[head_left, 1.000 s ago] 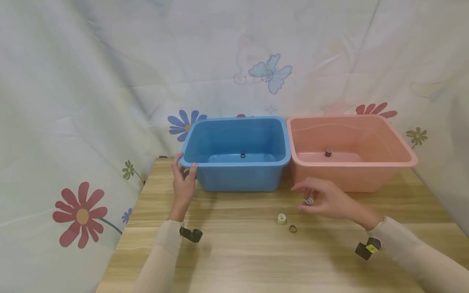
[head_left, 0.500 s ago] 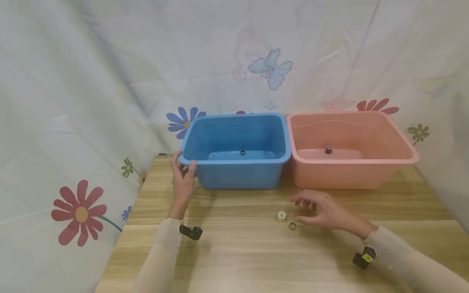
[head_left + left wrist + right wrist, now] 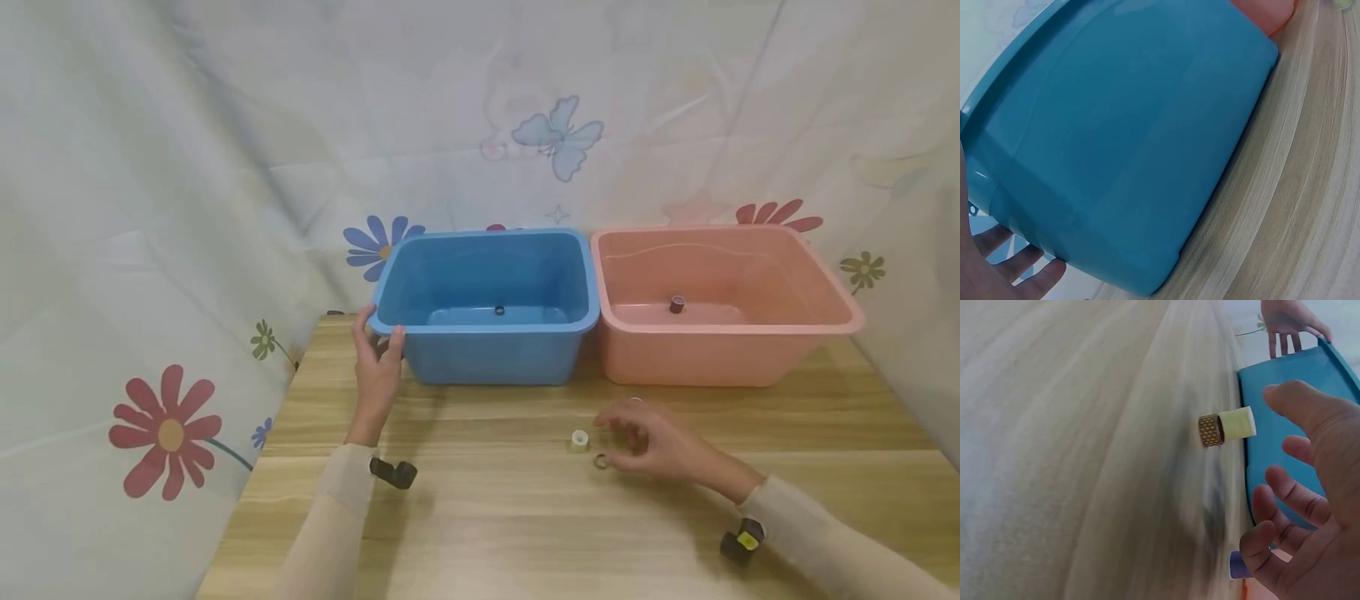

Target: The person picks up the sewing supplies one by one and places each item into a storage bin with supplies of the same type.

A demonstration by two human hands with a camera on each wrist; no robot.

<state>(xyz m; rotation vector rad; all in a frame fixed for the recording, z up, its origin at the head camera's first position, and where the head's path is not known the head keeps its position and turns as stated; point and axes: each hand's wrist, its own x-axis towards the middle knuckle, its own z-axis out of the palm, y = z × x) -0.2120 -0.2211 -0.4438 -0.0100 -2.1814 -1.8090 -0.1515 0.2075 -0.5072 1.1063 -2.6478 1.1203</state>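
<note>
My left hand (image 3: pixel 377 379) grips the left front corner of a blue bin (image 3: pixel 487 358), thumb at the front and fingers round the side. My right hand (image 3: pixel 660 442) holds nothing; its thumb and index finger stand apart close to a textured gold ring (image 3: pixel 1210 430). Beside the ring is a pale yellow thread spool (image 3: pixel 580 442), standing upright on the wooden table. A purple spool (image 3: pixel 1239 565) lies behind the curled lower fingers in the right wrist view. In the head view it is almost all hidden behind my right hand.
A pink bin (image 3: pixel 697 358) stands against the right side of the blue one, with a dark brown spool (image 3: pixel 677 305) on its floor. A small dark ring (image 3: pixel 499 310) lies inside the blue bin. A floral curtain (image 3: pixel 450 125) hangs behind the wooden table (image 3: pixel 487 508).
My right hand has come away from the purple spool, down and towards the gold ring, with its fingers apart. My left hand keeps its grip on the blue bin.
</note>
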